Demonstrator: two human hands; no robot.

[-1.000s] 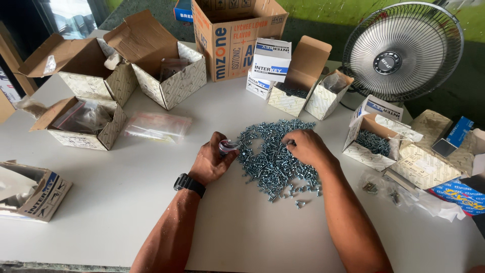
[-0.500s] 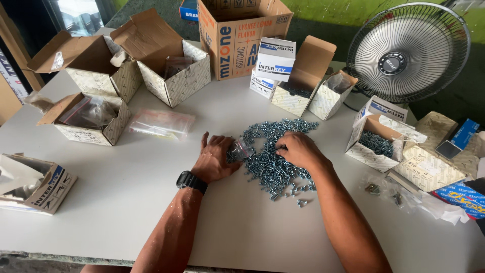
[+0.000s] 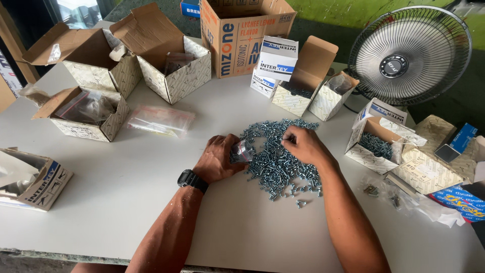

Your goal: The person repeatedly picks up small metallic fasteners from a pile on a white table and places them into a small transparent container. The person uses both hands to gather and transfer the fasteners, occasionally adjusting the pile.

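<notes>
Along the table's (image 3: 126, 202) far edge we see a tall orange-and-white carton (image 3: 237, 35) flanked by open patterned cardboard boxes (image 3: 172, 71) — one white-and-blue box (image 3: 278, 58) stands stacked beside it. At the left edge lies a torn box (image 3: 35, 182); near the right edge, more small patterned boxes (image 3: 376, 139) — and a blue packet (image 3: 462, 199) at the corner.

Bare table (image 3: 126, 177) near; open boxes (image 3: 177, 76) and fan (image 3: 409, 55) crowd the far edge
</notes>
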